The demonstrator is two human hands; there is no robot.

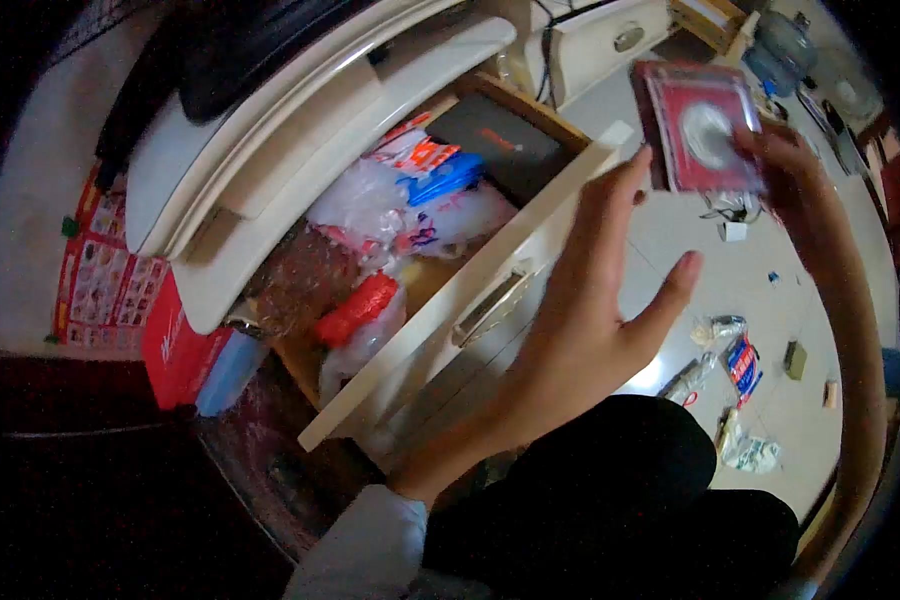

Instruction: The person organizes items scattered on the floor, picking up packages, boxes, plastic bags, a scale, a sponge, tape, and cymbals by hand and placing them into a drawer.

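Note:
My right hand (785,165) grips the right side of a flat red case (682,165) with a clear cover and a round whitish disc in its middle. Close to the case's lower left corner, my left hand (610,290) is raised with its fingers apart and nothing in it. Below and left of it is a pulled-out drawer (450,320) with a metal handle. Inside lie clear plastic bags (350,205), a blue wrapper (445,178), a red packet (357,308) and a dark flat box (495,145).
Several small packets (742,368) and a greenish block (794,360) lie on the tiled floor. A red box (180,345) stands left of the drawer. At the top right are a large water bottle (782,50) and a fan.

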